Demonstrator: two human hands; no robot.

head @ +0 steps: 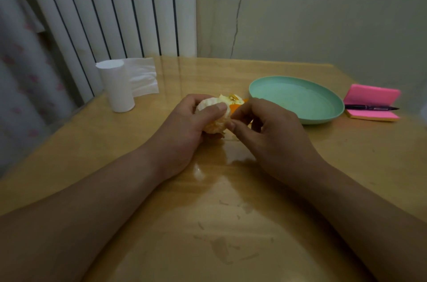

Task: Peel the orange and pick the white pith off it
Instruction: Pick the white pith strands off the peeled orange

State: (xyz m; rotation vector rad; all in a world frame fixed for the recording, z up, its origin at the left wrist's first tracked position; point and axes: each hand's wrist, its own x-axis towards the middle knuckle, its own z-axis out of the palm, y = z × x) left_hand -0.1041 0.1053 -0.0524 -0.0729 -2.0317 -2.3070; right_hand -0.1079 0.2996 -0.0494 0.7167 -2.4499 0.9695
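We cradle the mostly peeled, pale pithy orange in our curled left hand while our right hand pinches at pith, likely needing a gentle pull next.

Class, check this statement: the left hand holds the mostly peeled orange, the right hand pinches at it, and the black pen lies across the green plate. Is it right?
Not quite. The head view shows the black pen lying across the pink sticky-note pad, beside the green plate. The rest stands: the left hand holds the orange, and the right hand pinches at it.
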